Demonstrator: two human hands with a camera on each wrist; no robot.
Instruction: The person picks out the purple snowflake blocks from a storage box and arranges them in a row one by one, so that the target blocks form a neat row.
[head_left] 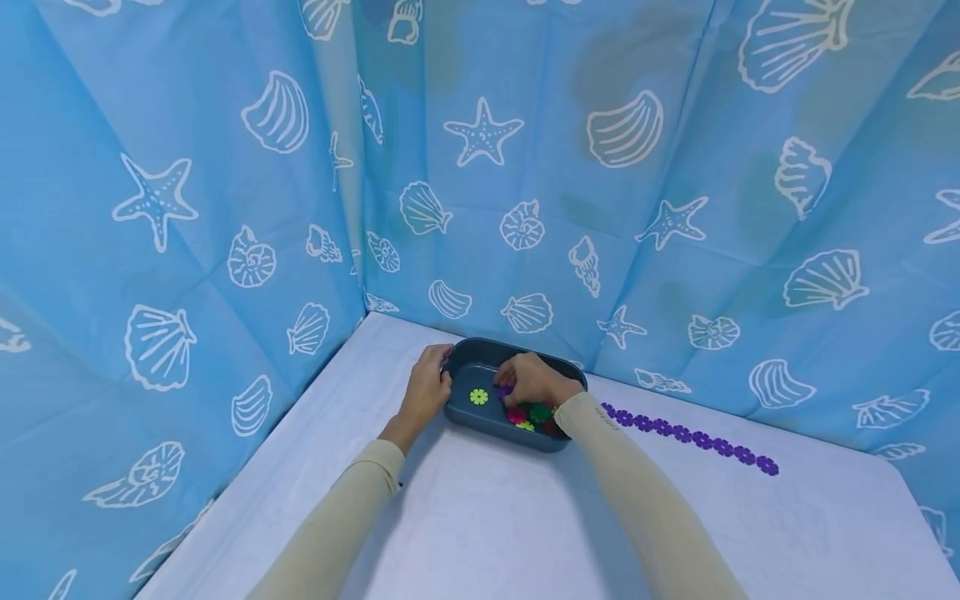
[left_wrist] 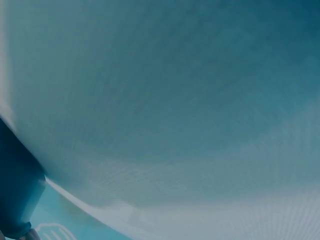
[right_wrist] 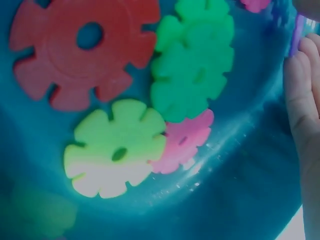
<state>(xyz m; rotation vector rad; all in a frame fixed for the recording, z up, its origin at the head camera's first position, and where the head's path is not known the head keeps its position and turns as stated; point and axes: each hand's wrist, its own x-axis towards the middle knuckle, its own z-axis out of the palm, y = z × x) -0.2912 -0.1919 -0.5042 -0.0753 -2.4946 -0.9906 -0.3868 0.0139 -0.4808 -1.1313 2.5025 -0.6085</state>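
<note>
A dark blue-grey tray [head_left: 487, 429] stands at the back of the table. My left hand [head_left: 426, 385] grips its left end at the rim. Inside the tray my right hand [head_left: 534, 379] pinches a purple notched disc [head_left: 504, 391]; the purple edge [right_wrist: 297, 35] shows between fingertips in the right wrist view. A yellow-green disc [head_left: 478, 397] lies alone in the tray's left half. Beneath the right hand are a red disc [right_wrist: 55, 65], green discs [right_wrist: 192, 65], another yellow-green disc [right_wrist: 107, 160] and a pink disc [right_wrist: 182, 140].
Right of the tray, a chain of purple discs [head_left: 701, 439] lies slanting across the white table [head_left: 480, 517]. A blue curtain with shell prints [head_left: 525, 167] rises behind and along the left side. The left wrist view is mostly blurred, pale blue-white surface.
</note>
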